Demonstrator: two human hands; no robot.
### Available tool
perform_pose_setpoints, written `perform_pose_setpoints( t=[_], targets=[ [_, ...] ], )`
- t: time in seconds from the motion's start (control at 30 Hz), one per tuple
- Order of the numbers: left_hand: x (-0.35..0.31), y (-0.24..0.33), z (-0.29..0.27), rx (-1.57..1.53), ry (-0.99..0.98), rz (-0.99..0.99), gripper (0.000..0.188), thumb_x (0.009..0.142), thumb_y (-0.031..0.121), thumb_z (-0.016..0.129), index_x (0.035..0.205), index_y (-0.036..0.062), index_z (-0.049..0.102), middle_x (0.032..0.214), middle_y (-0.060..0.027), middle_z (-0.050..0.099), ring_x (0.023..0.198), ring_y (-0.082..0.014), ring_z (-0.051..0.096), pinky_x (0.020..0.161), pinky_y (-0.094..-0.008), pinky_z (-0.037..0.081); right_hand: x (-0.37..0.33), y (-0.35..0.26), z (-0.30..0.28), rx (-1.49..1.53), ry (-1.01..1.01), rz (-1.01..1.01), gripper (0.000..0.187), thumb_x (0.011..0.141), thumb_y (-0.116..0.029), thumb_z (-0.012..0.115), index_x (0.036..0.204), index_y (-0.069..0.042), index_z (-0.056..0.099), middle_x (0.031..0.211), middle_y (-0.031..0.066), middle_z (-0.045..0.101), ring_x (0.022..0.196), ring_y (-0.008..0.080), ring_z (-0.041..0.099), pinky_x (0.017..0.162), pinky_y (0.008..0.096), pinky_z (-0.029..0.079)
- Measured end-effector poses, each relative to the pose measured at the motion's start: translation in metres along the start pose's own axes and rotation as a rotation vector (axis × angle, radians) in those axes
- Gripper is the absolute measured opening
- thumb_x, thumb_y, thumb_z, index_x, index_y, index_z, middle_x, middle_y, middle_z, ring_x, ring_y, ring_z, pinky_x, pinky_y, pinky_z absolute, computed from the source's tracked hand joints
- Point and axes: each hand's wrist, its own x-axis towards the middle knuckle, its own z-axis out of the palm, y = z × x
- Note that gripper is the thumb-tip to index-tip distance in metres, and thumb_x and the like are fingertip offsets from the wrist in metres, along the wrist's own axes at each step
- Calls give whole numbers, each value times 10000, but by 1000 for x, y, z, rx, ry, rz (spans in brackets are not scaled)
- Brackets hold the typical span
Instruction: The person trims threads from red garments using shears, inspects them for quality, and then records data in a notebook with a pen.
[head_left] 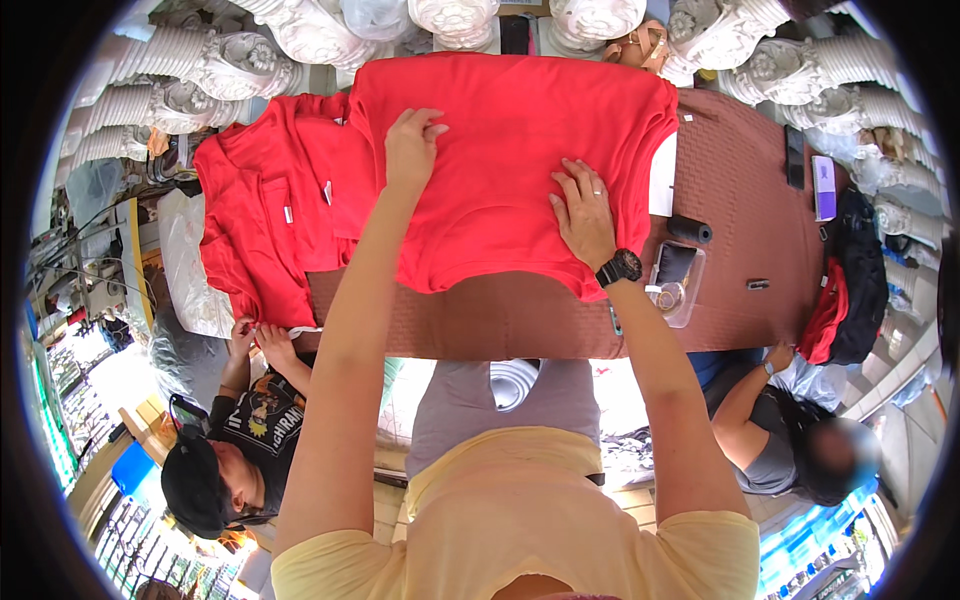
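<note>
A red T-shirt (510,150) is spread out in front of me on a brown-covered table (740,220). Over its left part is my left hand (410,150), the fingers loosely bent and apart with nothing seen in them. My right hand (584,214) lies flat on the right part of the shirt, fingers spread, with a ring and a black watch (618,267) on that arm. More red shirts (270,210) lie heaped to the left, showing small white labels. A white sheet (662,176) sticks out from under the spread shirt at right.
Right of the shirt are a black cylinder (690,229), a clear plastic box (679,285), a dark phone (795,158) and a purple-and-white box (824,188). Black and red clothes (855,280) lie at the right end. Co-workers sit at both near corners; white ornate columns (235,65) line the back.
</note>
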Motion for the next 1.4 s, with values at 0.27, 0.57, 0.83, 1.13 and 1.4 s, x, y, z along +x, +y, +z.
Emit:
perform_pose_setpoints(
  t=[0.27, 0.57, 0.83, 1.13, 1.4],
  targets=[
    [8, -16, 42, 197, 91, -58, 50, 909, 102, 667, 934, 64, 646, 890, -54, 623, 842, -234, 631, 715, -361, 531, 0, -1, -2, -14, -19, 9, 314, 933, -151, 599, 1225, -42, 565, 1378, 143, 493, 1334, 357, 428, 1113, 498, 351],
    [-44, 31, -51, -717, -324, -401, 112, 967, -53, 457, 910, 22, 516, 766, -18, 540, 683, -104, 533, 638, -247, 452, -1, -3, 2, -66, -15, 5, 335, 930, -142, 600, 1244, -38, 552, 1390, 143, 480, 1336, 356, 419, 1116, 502, 347],
    [-259, 128, -52, -499, -1315, -382, 189, 895, 12, 602, 1084, 12, 620, 965, -131, 650, 925, -259, 638, 838, -383, 517, 5, -4, 2, -45, 2, 2, 316, 911, -121, 608, 1212, -34, 570, 1369, 142, 485, 1303, 368, 431, 1101, 495, 363],
    [-38, 19, 1, 443, 9, 40, 557, 929, 437, 613, 1396, 148, 523, 1517, -124, 398, 1419, -399, 318, 1162, -566, 232, 117, -17, 12, -6, 138, -57, 228, 790, -55, 616, 1016, -21, 618, 1076, 131, 604, 1049, 343, 554, 890, 464, 466],
    [-40, 7, 20, 489, 8, -30, 605, 922, 509, 586, 1405, 150, 523, 1546, -113, 376, 1447, -383, 282, 1173, -560, 213, 278, 56, 80, -525, -154, 14, 316, 838, -93, 591, 1112, 61, 622, 1161, 219, 624, 1135, 370, 577, 952, 433, 507]
  ],
)
